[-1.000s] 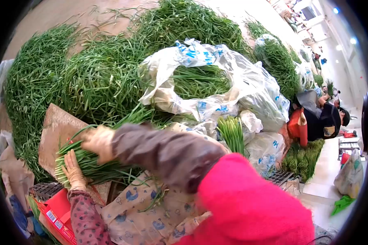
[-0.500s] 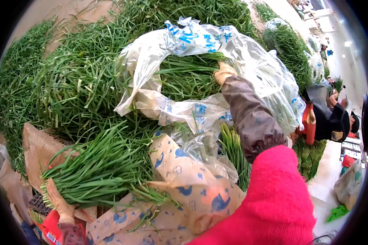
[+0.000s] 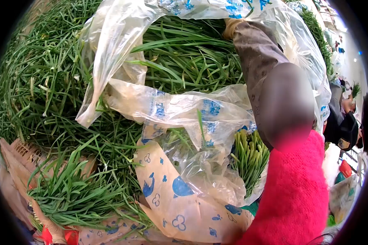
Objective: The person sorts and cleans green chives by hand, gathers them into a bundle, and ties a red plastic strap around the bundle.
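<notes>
My left hand (image 3: 49,225) is at the lower left, its fingers against the stem end of a loose bunch of chives (image 3: 75,196), which it holds. The bunch's long green leaves fan out to the right. My right hand (image 3: 232,27) reaches into the far right side of a large clear plastic bag (image 3: 167,107) with blue print. More chives (image 3: 192,61) lie inside the bag's open mouth. The right fingers are hidden by the bag and leaves. A brown sleeve cover and a pink knitted sleeve (image 3: 294,183) run along my right arm.
A big heap of loose chives (image 3: 41,81) spreads to the left and behind. Bundled stems (image 3: 249,155) stand right of the bag's front. A patterned apron (image 3: 184,204) covers my lap, with a cardboard piece (image 3: 18,163) at left. A person in dark clothes (image 3: 343,126) is at right.
My view has moved closer and lower over the bag. My right hand has gone deeper towards the bag's far rim. The left hand and its bunch sit lower in view.
</notes>
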The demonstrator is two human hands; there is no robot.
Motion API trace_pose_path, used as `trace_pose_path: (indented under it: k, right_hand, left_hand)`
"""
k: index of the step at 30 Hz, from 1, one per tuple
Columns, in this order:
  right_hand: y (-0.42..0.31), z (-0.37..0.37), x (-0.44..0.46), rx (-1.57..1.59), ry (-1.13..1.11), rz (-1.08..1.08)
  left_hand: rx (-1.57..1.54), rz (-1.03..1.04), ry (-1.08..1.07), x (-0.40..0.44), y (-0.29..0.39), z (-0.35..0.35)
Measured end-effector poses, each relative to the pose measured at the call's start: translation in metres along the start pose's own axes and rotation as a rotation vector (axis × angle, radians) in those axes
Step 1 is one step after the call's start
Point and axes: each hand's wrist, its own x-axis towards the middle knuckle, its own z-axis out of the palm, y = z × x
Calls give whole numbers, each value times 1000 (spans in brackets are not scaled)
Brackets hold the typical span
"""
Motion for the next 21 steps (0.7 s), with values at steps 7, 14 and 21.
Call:
trace_pose_path:
  k: [7,14,21]
  right_hand:
    - [-7,-3,8,-91,-10,-58]
    - [-10,-29,-2,-174,29,-99]
    - [-3,-141,-71,-232,145,-99]
  left_hand:
    - [-1,-83,47,-9,3,27]
    - [83,57,-47,2,-2,-3]
    - [-49,-25,-114,1,0,5]
